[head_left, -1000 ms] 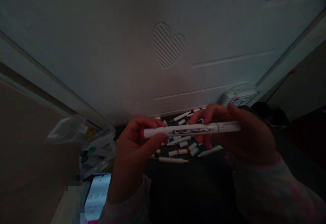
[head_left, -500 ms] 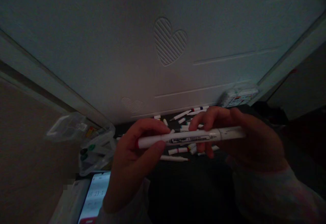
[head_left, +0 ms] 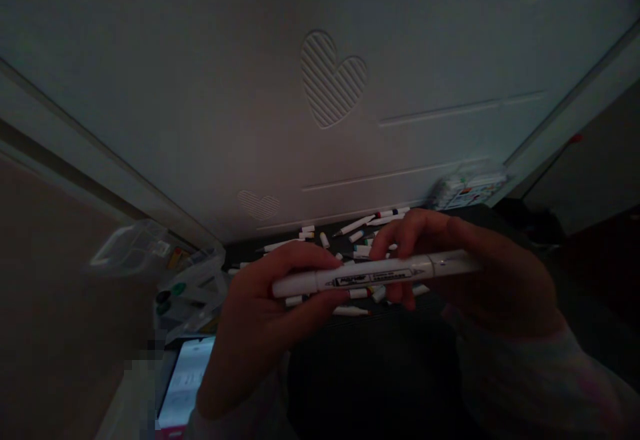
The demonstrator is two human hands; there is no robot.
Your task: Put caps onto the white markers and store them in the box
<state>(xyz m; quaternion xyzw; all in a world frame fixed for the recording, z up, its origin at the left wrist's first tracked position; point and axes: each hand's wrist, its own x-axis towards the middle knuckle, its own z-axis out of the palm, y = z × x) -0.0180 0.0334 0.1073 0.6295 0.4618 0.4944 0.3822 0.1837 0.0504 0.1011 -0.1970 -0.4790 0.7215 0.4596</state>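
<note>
A white marker [head_left: 375, 273] with a black printed label lies level between my two hands. My left hand [head_left: 270, 320] pinches it near its left end, thumb below and index finger above. Around the right end my right hand [head_left: 480, 273] is closed, its fingers curled behind the barrel and the end reaching into the palm. Beneath and behind the held marker, several loose white markers and caps, one of them a marker [head_left: 355, 225] with a bare tip, lie scattered on a dark surface [head_left: 370, 353]. The hands and the held marker hide part of them.
A white panel [head_left: 200, 107] with carved hearts rises behind the dark surface. An open clear plastic case [head_left: 195, 293] stands at left, above a lit phone [head_left: 187, 380]. A clear pack [head_left: 470, 187] with a printed label stands at the back right.
The marker and both hands have come slightly lower in view. My left thumb and fingers have shifted right along the barrel, and the marker's coloured left tip no longer shows.
</note>
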